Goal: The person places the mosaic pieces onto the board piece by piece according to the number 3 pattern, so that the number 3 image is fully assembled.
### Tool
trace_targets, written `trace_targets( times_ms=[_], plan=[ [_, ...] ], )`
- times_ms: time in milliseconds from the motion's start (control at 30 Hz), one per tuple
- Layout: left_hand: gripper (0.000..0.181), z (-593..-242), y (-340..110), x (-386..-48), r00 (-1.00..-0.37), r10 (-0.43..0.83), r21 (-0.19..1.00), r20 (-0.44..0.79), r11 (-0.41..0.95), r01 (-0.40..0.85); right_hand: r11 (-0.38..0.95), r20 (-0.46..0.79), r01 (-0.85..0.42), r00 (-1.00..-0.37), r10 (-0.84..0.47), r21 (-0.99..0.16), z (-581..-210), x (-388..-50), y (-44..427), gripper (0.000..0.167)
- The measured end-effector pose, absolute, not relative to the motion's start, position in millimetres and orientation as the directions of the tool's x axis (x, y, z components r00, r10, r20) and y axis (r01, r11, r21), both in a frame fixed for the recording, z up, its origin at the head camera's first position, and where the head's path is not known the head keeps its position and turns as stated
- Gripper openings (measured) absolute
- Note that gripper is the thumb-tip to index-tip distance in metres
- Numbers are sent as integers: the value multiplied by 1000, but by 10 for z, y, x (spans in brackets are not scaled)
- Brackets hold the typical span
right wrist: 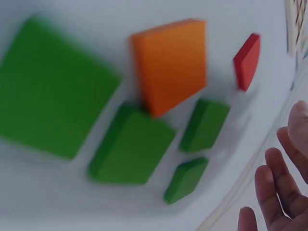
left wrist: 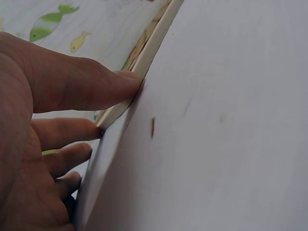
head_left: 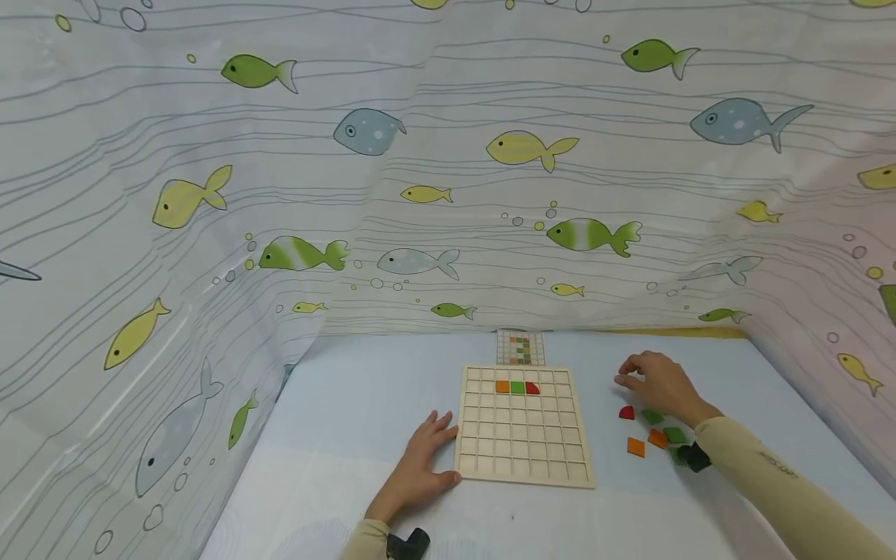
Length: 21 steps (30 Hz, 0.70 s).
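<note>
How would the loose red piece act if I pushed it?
The loose red piece would probably slide, not roll, since it lies flat on the table. It looks stiff, with crisp edges, and likely light, being so small.

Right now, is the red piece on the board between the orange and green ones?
No, on the board the green piece sits between the orange piece and the red piece.

Board (head_left: pixel 521 425): L edge blkd by L hand (head_left: pixel 420 459), R edge free
Counter (head_left: pixel 603 420): passable btwn board & tiles (head_left: pixel 635 447)
Tiles: in way nr R hand (head_left: pixel 661 385)
Curtain (head_left: pixel 483 225): walls off back, sides
</note>
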State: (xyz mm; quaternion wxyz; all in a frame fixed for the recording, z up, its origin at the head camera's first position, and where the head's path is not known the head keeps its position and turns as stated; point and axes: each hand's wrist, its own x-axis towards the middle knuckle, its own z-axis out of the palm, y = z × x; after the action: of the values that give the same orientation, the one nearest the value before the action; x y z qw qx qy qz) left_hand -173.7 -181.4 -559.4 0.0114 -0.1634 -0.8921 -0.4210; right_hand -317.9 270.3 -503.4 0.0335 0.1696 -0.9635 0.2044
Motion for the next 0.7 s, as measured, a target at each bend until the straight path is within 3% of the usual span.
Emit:
trace_targets(
  times_ms=[333, 700],
  plan=[
    [75, -5560, -1807, -1716, -948, 277, 762, 154, 578, 292, 861, -5, -310, -940, -341, -403, -5098, -3086, 3108, 24],
    [75, -5555, -1804, -1717, -948, 273, 752, 164, 587, 299, 817, -19, -354, -914, -406, -455, -5201, -2940, 3342, 29]
  ],
)
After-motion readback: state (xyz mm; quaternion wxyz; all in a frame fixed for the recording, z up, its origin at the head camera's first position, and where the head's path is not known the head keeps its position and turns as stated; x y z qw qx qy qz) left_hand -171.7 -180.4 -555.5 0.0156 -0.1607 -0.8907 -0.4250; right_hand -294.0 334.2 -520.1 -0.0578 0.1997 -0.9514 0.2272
